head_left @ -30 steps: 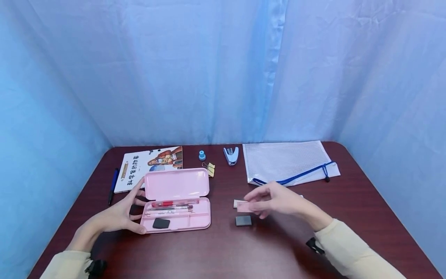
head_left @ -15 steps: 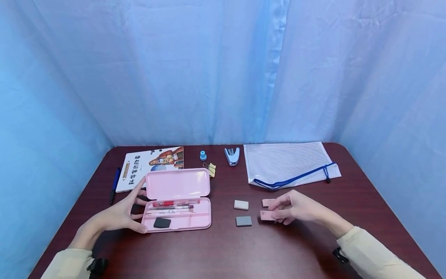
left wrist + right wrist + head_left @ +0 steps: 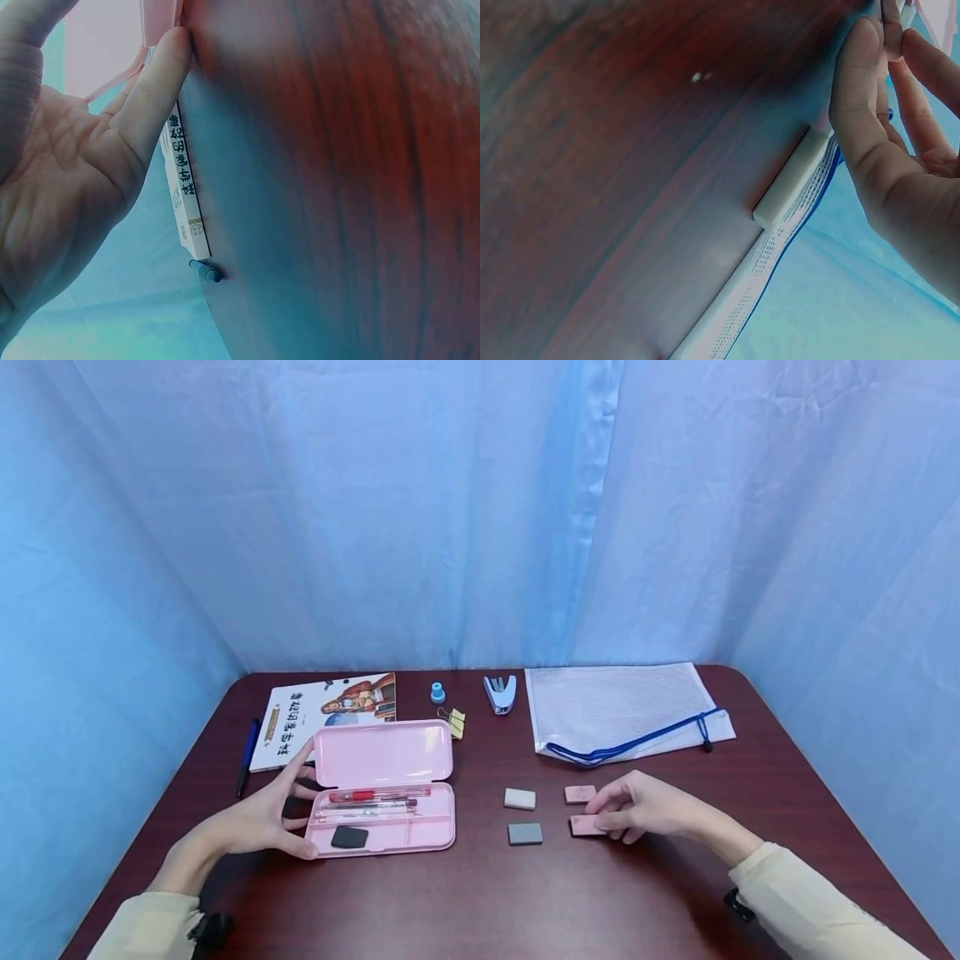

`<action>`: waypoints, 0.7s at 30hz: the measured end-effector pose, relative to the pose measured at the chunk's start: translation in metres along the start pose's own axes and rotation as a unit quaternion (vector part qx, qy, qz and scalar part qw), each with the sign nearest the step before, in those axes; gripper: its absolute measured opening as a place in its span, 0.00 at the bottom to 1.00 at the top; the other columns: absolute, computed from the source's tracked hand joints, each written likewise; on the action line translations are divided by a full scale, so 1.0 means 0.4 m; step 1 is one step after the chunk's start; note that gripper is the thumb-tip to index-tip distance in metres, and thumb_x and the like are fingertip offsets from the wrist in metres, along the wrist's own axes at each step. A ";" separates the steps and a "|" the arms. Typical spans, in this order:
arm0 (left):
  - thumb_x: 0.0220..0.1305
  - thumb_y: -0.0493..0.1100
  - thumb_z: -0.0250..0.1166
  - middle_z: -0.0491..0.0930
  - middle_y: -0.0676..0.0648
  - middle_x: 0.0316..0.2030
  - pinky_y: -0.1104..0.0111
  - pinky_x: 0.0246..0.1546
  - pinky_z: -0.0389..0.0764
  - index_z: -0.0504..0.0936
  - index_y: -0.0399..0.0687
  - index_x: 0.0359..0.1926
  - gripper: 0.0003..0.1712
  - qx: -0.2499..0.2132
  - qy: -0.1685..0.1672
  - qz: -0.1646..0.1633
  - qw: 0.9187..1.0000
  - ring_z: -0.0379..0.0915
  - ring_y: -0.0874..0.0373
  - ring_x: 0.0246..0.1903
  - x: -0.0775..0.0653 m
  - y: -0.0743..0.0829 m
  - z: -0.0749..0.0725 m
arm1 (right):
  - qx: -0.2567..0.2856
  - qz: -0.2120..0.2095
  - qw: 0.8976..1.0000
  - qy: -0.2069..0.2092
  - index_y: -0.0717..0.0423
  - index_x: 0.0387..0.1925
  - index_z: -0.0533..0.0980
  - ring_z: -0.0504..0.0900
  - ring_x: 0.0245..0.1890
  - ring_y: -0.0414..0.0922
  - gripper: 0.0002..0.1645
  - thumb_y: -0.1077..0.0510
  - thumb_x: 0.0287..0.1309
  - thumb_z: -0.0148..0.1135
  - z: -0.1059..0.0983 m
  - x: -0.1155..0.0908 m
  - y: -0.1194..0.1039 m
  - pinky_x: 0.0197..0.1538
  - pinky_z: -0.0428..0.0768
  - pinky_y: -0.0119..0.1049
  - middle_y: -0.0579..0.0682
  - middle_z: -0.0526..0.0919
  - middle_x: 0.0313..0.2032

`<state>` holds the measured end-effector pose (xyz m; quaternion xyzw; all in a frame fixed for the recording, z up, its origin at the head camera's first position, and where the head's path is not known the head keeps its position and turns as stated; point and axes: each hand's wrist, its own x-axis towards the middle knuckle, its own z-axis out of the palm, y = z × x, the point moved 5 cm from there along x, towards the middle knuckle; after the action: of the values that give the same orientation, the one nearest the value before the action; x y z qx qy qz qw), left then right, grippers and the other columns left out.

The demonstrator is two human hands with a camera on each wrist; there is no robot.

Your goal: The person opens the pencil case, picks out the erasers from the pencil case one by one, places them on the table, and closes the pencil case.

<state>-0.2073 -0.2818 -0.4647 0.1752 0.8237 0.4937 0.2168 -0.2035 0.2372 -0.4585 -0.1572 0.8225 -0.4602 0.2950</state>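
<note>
My left hand (image 3: 258, 822) rests along the left side of an open pink pencil case (image 3: 431, 835), fingers spread and thumb at its front corner. In the left wrist view a straight finger touches the case edge (image 3: 160, 22). Inside lie several pens (image 3: 367, 810) and a black eraser (image 3: 349, 837). My right hand (image 3: 652, 810) pinches a pink eraser (image 3: 586, 826) low over the table; in the right wrist view this eraser (image 3: 892, 31) sits between the fingertips. Close by lie another pink eraser (image 3: 578, 794), a white eraser (image 3: 519, 798) and a grey eraser (image 3: 525, 833).
A book (image 3: 300, 718) and a blue pen (image 3: 247, 756) lie behind the left hand. Further back are a blue stamp-like piece (image 3: 437, 693), a yellow binder clip (image 3: 455, 723), a light-blue stapler (image 3: 499, 695) and a mesh bag (image 3: 615, 710). Another pale block (image 3: 791, 180) shows in the right wrist view.
My right hand has moved right with the pink eraser, away from the white and grey erasers, and lowered it in front of the other pink one. The left hand stays at the case.
</note>
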 end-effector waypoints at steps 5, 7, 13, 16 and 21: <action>0.47 0.41 0.83 0.50 0.35 0.67 0.50 0.53 0.82 0.25 0.71 0.79 0.81 0.001 0.001 -0.006 1.000 0.58 0.36 0.63 0.002 -0.005 0.000 | -0.018 0.004 1.000 0.009 0.61 0.49 0.83 0.81 0.33 0.49 0.13 0.61 0.65 0.68 -0.006 -0.003 0.005 0.33 0.87 0.44 0.53 0.83 0.32; 0.48 0.41 0.83 0.50 0.35 0.67 0.50 0.53 0.82 0.26 0.71 0.79 0.81 0.002 0.003 -0.011 1.000 0.58 0.36 0.64 0.003 -0.007 0.002 | -0.022 0.004 1.000 0.012 0.62 0.50 0.82 0.81 0.33 0.49 0.13 0.61 0.65 0.67 -0.009 -0.006 0.007 0.33 0.87 0.44 0.53 0.83 0.32; 0.47 0.42 0.83 0.51 0.35 0.67 0.49 0.53 0.82 0.26 0.70 0.80 0.80 0.004 0.003 -0.009 1.000 0.58 0.35 0.64 0.002 -0.007 0.004 | -0.017 0.003 1.000 0.019 0.63 0.52 0.81 0.81 0.34 0.50 0.15 0.62 0.66 0.66 -0.020 -0.018 0.009 0.34 0.87 0.45 0.54 0.83 0.33; 0.47 0.42 0.83 0.50 0.35 0.67 0.49 0.53 0.82 0.26 0.69 0.80 0.80 0.004 0.001 -0.002 1.000 0.58 0.35 0.64 0.001 -0.002 0.002 | -0.031 -0.012 0.999 0.026 0.63 0.53 0.81 0.82 0.34 0.50 0.16 0.61 0.67 0.66 -0.026 -0.021 -0.007 0.33 0.87 0.43 0.54 0.84 0.34; 0.47 0.41 0.83 0.50 0.35 0.67 0.48 0.52 0.82 0.26 0.68 0.80 0.81 0.003 0.003 -0.001 1.000 0.59 0.35 0.64 0.000 0.000 0.001 | -0.059 -0.043 0.997 0.029 0.64 0.52 0.81 0.83 0.34 0.50 0.17 0.58 0.67 0.66 -0.021 -0.023 -0.051 0.34 0.87 0.41 0.55 0.85 0.36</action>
<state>-0.2071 -0.2815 -0.4648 0.1733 0.8263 0.4911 0.2144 -0.2022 0.2369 -0.4346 -0.1965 0.8488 -0.4275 0.2410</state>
